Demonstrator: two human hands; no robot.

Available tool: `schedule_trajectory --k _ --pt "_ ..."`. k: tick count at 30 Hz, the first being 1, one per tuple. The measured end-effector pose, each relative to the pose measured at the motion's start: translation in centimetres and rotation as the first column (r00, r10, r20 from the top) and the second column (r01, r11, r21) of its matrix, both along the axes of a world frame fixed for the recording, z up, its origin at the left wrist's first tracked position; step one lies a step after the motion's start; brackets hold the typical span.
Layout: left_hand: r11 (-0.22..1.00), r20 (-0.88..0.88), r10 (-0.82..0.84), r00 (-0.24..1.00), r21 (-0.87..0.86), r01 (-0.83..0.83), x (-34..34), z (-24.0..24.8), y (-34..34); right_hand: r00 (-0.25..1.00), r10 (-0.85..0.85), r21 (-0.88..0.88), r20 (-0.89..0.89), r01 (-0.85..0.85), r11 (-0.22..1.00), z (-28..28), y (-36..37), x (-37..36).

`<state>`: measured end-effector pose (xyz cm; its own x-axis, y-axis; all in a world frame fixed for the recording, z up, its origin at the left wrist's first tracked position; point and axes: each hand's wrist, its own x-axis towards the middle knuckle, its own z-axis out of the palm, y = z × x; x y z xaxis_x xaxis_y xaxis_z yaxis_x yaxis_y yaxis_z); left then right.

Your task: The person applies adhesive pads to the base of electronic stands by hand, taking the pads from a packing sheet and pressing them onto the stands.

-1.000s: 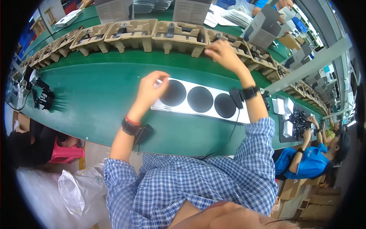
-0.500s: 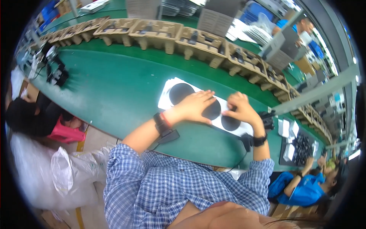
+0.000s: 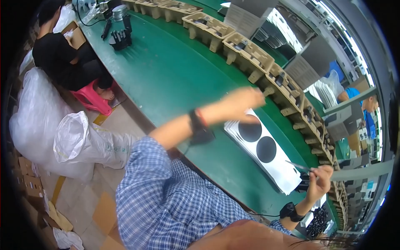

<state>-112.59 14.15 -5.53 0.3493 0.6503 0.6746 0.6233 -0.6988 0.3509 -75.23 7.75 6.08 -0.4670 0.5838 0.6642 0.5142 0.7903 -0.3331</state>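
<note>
Both hands raised and apart above the green surface [image 3: 166,79]: left hand [image 3: 243,102] pinching something small, right hand [image 3: 320,181] gripping a thin strip [image 3: 298,166]; white panel [image 3: 266,152] lies between them.

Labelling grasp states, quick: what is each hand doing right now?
Left hand: closed, raised over the white sheet with black circles; contents cannot be told.
Right hand: closed, pinching a thin clear film strip.

Factory assembly line, green conveyor belt [image 3: 175,75], cardboard trays [image 3: 246,50]
</note>
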Motion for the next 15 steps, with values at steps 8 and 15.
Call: schedule_trajectory --k 8,15 --pt "0.204 0.650 0.760 0.012 -0.221 -0.954 -37.7 -7.3 -3.8 0.976 -0.188 -0.127 -0.113 0.174 0.977 -2.9 -1.3 -1.0" --pt "0.603 0.799 0.591 0.110 -0.348 -0.718 -52.5 -9.7 -4.3 0.916 -0.399 -0.178 -0.030 0.388 0.904 -4.7 -2.4 -2.0"
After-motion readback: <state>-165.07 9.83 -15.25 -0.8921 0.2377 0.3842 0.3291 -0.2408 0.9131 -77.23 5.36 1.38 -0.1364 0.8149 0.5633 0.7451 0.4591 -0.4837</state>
